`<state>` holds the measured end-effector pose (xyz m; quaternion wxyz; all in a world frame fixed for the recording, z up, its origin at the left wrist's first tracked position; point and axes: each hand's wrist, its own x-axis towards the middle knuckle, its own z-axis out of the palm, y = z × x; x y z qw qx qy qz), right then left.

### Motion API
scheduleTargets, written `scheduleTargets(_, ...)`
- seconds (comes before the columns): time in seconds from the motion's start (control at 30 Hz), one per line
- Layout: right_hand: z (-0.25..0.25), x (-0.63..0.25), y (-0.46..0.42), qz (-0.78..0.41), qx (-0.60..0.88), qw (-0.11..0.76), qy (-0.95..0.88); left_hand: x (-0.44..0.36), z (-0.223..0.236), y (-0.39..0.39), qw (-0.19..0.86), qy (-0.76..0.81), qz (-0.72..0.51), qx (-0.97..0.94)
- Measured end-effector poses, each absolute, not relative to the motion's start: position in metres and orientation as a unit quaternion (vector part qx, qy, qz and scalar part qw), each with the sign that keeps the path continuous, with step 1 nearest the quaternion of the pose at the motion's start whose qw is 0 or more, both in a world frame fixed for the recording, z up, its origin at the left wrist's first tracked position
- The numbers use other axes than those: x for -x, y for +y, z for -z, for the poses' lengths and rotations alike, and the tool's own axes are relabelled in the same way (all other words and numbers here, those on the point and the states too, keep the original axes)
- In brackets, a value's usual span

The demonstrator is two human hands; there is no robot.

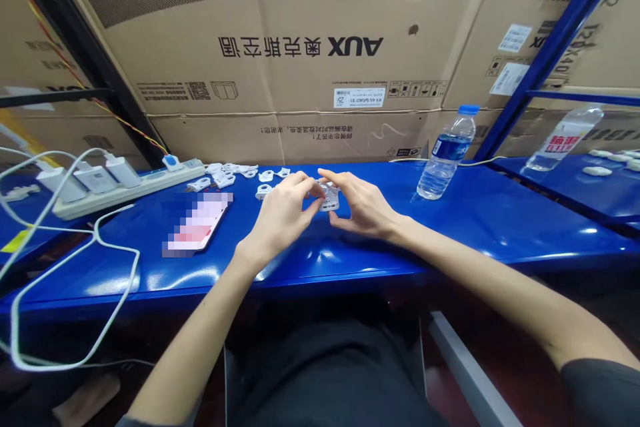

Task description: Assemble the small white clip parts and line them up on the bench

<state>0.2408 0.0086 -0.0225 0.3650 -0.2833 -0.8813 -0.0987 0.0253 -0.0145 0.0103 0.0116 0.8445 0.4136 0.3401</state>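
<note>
Black clothing (330, 373) filled the bottom centre. Mid-frame, over a blue table (380, 260), the left hand (277, 213) pinched a white plastic part (331, 203); the right hand (367, 205) curved round its right side, grip impossible to tell. Similar white pieces (224, 179) lay left of centre, before an AUX carton (280, 7).

Behind the glossy blue tabletop (480, 240), large cardboard boxes (280, 7) rise like a brown wall (the bold AUX lettering (356, 47) reads upside down). A dark post (75, 27) slants at the left, a blue metal post (555, 53) at the right; light leaves white glints (325, 255) along the tabletop's near edge.
</note>
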Motion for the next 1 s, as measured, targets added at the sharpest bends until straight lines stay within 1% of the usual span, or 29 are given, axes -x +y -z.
scheduleTargets(0.13, 0.0224, -0.2406, 0.0085, 0.097, 0.275, 0.378, -0.879, -0.0264, -0.0112, -0.0156, 0.015, 0.417, -0.355, -0.837)
scheduleTargets(0.27, 0.0216, -0.2405, 0.0086, 0.091, 0.277, 0.381, -0.877, -0.0264, -0.0108, -0.0153, -0.003, 0.419, -0.363, -0.832)
scheduleTargets(0.47, 0.0214, -0.2406, 0.0088, 0.096, 0.282, 0.38, -0.876, -0.0261, -0.0102, -0.0157, -0.032, 0.433, -0.339, -0.834)
scheduleTargets(1.0, 0.0224, -0.2411, 0.0091, 0.091, 0.283, 0.383, -0.875, -0.0269, -0.0079, -0.0145, -0.031, 0.412, -0.323, -0.852)
